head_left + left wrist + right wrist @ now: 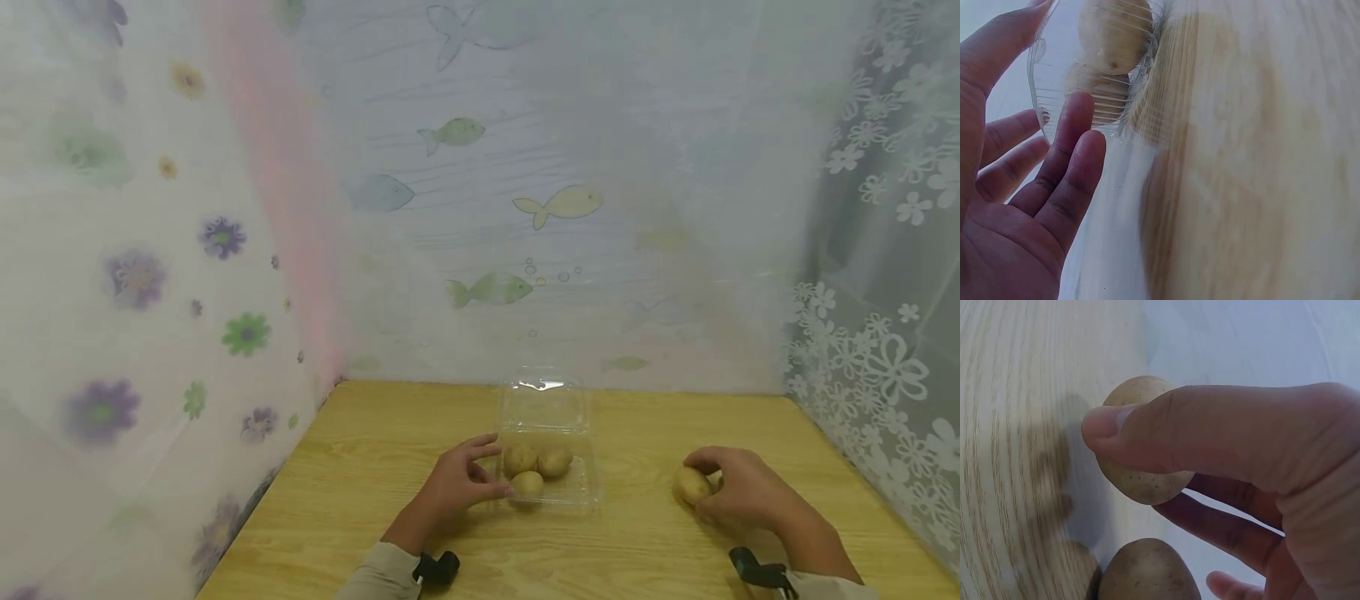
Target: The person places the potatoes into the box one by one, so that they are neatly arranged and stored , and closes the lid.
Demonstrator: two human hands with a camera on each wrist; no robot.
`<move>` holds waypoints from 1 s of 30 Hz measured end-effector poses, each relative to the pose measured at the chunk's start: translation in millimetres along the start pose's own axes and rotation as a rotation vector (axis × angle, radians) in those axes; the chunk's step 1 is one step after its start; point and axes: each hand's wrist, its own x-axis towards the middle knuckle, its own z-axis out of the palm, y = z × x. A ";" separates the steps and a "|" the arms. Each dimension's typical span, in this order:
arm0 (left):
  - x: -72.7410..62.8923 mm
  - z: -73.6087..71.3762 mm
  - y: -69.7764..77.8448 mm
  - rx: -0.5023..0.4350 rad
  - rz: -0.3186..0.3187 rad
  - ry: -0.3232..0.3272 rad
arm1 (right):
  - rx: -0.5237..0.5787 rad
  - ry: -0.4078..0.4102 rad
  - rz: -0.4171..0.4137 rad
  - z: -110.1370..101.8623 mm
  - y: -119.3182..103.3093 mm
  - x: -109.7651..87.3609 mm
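A yellow wood-grain counter [622,554] carries a clear, hinged plastic container [588,483]. At its left, the left hand [459,479] touches it, fingers spread; to its right, the right hand [742,490] pinches a tan, rounded potato [690,486] beside a second potato [1147,572]; three potatoes [555,461] lie inside.

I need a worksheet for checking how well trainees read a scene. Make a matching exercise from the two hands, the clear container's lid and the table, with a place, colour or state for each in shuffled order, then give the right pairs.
Column one
1. left hand
2. right hand
3. lid
4. table

Column two
A. yellowish, with wood grain
B. holding a potato
C. at the left side of the clear container
D. open, at the container's far side

Right pairs: 1-C, 2-B, 3-D, 4-A
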 end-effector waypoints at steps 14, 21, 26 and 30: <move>1.3 -0.2 -6.0 0.006 0.004 0.006 | -0.020 0.044 -0.033 -2.9 -6.6 6.9; 2.0 -0.2 -6.1 0.014 0.016 0.006 | -0.046 0.105 -0.035 -3.5 -14.5 9.6; 1.4 -0.4 -4.9 -0.007 0.012 -0.001 | -0.061 0.151 -0.047 -4.7 -24.1 12.2; 1.2 -0.2 -3.0 -0.017 0.006 -0.009 | -0.048 0.187 -0.051 -3.2 -32.1 15.8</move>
